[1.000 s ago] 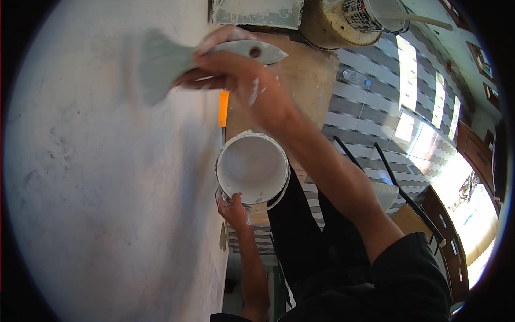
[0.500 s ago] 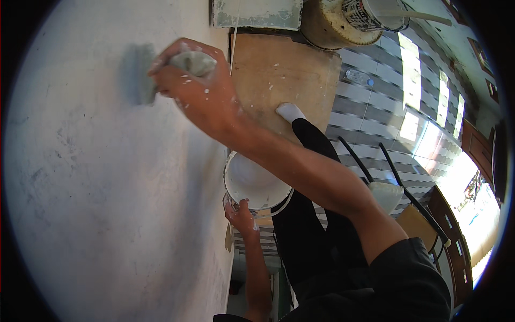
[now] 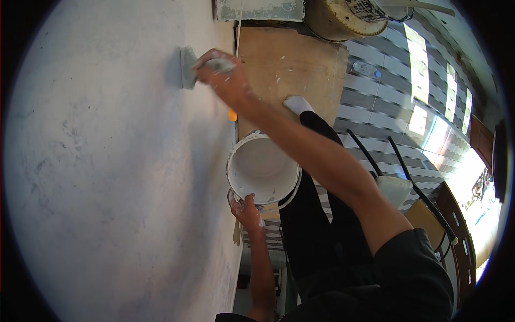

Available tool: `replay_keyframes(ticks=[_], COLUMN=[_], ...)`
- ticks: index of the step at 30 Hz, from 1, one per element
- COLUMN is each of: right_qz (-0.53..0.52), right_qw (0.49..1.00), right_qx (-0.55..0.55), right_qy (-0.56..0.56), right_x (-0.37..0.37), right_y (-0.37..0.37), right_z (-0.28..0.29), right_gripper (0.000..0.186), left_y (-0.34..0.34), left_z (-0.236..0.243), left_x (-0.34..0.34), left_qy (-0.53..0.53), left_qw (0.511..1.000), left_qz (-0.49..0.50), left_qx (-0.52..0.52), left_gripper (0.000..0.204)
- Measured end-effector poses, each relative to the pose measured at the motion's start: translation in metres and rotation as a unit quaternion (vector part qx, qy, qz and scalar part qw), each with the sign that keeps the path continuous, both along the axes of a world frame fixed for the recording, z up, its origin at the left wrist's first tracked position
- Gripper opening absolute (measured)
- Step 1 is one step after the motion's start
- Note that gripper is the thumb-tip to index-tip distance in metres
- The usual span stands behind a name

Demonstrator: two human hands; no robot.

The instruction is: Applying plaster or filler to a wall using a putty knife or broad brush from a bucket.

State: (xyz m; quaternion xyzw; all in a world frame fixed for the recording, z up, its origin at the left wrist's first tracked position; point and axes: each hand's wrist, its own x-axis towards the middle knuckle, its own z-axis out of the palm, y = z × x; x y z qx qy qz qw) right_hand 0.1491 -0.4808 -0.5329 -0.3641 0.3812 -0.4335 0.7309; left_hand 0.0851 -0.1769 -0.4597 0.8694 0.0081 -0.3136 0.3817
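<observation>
While the left hand (image 3: 248,213) clamps a white bucket (image 3: 241,161), thumb over its rim, close to the wall (image 3: 118,161), the right hand (image 3: 222,75) has its fingers curled round a grey-green scraper (image 3: 188,67); can't tell if the blade's touching that wall. Right of the wall's edge, brown board (image 3: 273,70) stretches to striped tiles (image 3: 359,102) and a plastic bottle (image 3: 366,69).

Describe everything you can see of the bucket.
The bucket is round, white and plastic-looking, its rim crusted with pale smears, a thin handle curving along its near right side. Its open mouth faces the camera; the inside looks pale, any contents unclear. The left hand grips its near edge, thumb at the rim, beside the wall. The right forearm hides a little of the rim.
</observation>
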Motion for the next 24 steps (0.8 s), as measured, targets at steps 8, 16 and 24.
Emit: replay_keyframes(ticks=[8,16,24], right_qz=[-0.005,-0.010,-0.012], right_qw=[1.000,0.981,0.997], right_qx=[-0.023,0.131,0.052], right_qy=[-0.008,-0.143,-0.056], right_x=[-0.004,-0.069,-0.003], right_y=[0.028,0.007,0.044], right_z=[0.182,0.108,0.019], right_gripper=[0.008,0.004,0.002], left_y=[0.023,0.032,0.044], left_z=[0.010,0.022,0.011], left_x=[0.001,0.008,0.006], left_qy=[-0.038,0.007,0.008], left_qw=[0.999,1.000,1.000], left_qz=[0.003,-0.003,-0.019], left_qx=[0.016,0.021,0.004], left_gripper=[0.045,0.052,0.054])
